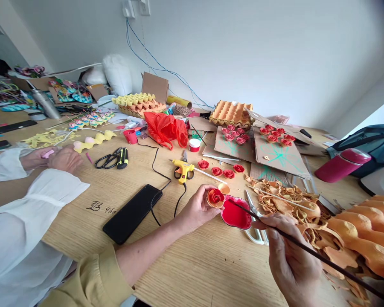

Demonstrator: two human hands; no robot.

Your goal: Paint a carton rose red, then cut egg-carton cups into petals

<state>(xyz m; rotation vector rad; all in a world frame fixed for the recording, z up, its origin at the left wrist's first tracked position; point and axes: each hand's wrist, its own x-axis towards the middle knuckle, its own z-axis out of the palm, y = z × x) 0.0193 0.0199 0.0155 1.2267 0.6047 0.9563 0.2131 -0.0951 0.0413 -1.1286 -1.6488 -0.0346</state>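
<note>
My left hand (196, 209) pinches a paper rose (215, 198), its petals painted red in the middle and plain orange at the outer edge. Close beside it on the table lies a small dish of red paint (235, 215). Between the fingers of my right hand (291, 251) is a long dark paintbrush (302, 245), its tip over the dish near the rose; whether it touches the paint I cannot tell. Several red roses (228, 173) sit behind, with an unpainted orange cup (224, 188) just past the held rose. White-handled scissors (257, 236) lie partly behind the dish.
Orange carton scraps (283, 198) and an egg tray (368, 226) fill the right side. A yellow glue gun (183, 169), a black phone (132, 213) and a cable lie left of centre. Cardboard sheets (280, 157) carry more roses. At left, another person's hands (64, 160) hold something pink.
</note>
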